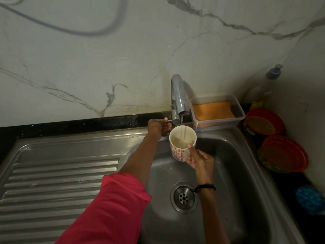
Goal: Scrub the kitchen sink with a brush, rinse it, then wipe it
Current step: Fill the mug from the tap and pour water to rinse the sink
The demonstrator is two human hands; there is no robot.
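Observation:
A steel sink (228, 182) with a round drain (183, 197) fills the lower right. My right hand (199, 160) holds a white mug with red flower patterns (182, 142) upright over the basin, under the chrome tap (178, 95). A thin stream of water runs from the spout into the mug, which is partly full. My left hand (157, 126), in a pink sleeve, grips the tap's lever at the spout's base. No brush is in either hand.
A ribbed steel drainboard (61, 173) lies to the left. A clear plastic tub with an orange cloth (217, 110) sits behind the sink. Two red-lidded containers (283, 154), a dispenser bottle (269, 81) and a blue scrubber (310, 199) stand on the right counter.

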